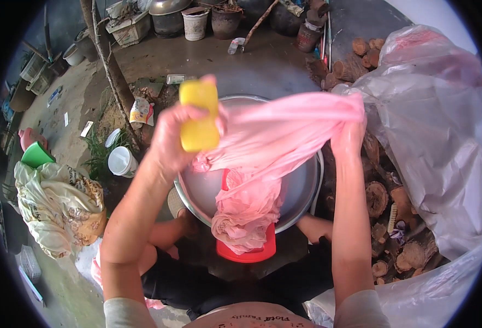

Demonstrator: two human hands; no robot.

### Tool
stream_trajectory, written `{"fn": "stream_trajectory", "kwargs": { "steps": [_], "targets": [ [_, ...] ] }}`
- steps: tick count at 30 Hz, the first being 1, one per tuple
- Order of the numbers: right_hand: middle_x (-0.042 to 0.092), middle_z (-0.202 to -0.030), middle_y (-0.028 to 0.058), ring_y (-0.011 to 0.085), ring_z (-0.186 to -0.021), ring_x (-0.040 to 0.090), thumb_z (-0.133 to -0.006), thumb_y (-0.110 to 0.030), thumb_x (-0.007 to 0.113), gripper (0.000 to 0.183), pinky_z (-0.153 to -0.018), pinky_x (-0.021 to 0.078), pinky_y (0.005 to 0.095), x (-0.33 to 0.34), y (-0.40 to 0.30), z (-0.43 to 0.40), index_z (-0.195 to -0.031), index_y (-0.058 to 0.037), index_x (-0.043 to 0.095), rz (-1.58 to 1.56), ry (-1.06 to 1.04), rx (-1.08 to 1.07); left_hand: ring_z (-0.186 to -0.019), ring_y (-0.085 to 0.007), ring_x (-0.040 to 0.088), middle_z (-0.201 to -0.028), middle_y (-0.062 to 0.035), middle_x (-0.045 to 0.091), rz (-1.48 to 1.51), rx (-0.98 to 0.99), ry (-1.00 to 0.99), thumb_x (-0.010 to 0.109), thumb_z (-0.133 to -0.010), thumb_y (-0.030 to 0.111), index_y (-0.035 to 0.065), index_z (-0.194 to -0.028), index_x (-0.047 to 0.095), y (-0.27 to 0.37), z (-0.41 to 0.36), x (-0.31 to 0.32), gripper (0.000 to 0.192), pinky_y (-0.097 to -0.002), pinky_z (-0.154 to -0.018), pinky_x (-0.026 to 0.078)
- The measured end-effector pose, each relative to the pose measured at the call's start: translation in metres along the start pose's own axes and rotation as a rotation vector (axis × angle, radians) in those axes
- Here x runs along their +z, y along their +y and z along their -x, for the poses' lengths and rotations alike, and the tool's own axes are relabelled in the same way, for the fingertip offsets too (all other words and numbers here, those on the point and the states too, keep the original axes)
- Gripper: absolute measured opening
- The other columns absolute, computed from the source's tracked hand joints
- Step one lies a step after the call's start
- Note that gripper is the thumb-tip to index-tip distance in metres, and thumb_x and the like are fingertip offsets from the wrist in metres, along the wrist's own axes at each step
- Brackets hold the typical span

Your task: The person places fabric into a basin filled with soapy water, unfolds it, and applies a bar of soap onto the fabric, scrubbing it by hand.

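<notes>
My left hand (179,131) grips a yellow block (200,117), which looks like laundry soap or a sponge; motion blurs it. Pink wet cloth (290,119) stretches from beside my left hand to my right hand (349,127), which is closed on its gathered end. The cloth's lower part lies bunched on a red plastic washboard (247,256), mostly hidden beneath it. The board leans inside a round metal basin (306,205) holding cloudy water, between my legs. Whether my left fingers also hold some of the cloth cannot be told.
Cut logs (377,199) and a large plastic sheet (425,135) lie at the right, with a scrub brush (392,217) on the logs. At the left are a white bucket (122,160), a pile of pale printed cloth (56,209) and a thin tree trunk (118,82). Pots (195,26) line the back.
</notes>
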State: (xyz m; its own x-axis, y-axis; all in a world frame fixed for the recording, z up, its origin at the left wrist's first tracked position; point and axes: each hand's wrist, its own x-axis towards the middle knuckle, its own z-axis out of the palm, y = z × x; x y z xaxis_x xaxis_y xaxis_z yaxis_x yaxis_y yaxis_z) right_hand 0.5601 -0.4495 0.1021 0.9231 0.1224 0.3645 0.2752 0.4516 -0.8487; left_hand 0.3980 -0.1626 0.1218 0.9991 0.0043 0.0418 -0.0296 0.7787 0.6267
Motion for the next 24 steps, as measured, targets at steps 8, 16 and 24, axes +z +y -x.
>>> {"fn": "stream_trajectory", "kwargs": {
  "steps": [8,16,24],
  "targets": [
    [0.034,-0.136,0.0194,0.0311,-0.104,0.055,-0.073,-0.013,0.068,0.07,-0.085,0.0473,0.0371,-0.055,0.109,0.279,-0.135,-0.0067,0.034,1.317,-0.682,0.411,-0.07,-0.0199,0.061,-0.086,-0.0072,0.059,-0.692,-0.845,0.303,0.065,-0.077,0.009,0.0062,-0.103,0.057,-0.167,0.078,-0.112,0.028,-0.0325,-0.061,0.052],
    [0.063,-0.075,0.0203,0.0301,-0.073,0.063,-0.08,-0.013,0.059,0.024,-0.069,0.0482,0.0381,-0.006,0.074,0.29,-0.099,0.0018,0.059,0.714,-0.643,0.533,-0.105,-0.0318,0.055,-0.117,-0.0126,0.054,-1.529,-0.496,-0.125,0.056,-0.086,0.036,0.0135,-0.126,0.049,-0.215,0.034,-0.077,0.047,-0.0429,-0.092,0.041],
    [0.058,-0.079,0.0104,0.0217,-0.08,0.059,-0.077,-0.016,0.066,0.025,-0.075,0.0477,0.0332,-0.035,0.103,0.28,-0.094,-0.0007,0.058,0.514,-0.304,0.83,-0.12,-0.0292,0.043,-0.12,-0.0076,0.053,-2.085,-0.113,-0.48,0.059,-0.082,0.032,0.0212,-0.131,0.048,-0.277,0.081,-0.101,0.051,-0.0386,-0.098,0.037]
  ]
}}
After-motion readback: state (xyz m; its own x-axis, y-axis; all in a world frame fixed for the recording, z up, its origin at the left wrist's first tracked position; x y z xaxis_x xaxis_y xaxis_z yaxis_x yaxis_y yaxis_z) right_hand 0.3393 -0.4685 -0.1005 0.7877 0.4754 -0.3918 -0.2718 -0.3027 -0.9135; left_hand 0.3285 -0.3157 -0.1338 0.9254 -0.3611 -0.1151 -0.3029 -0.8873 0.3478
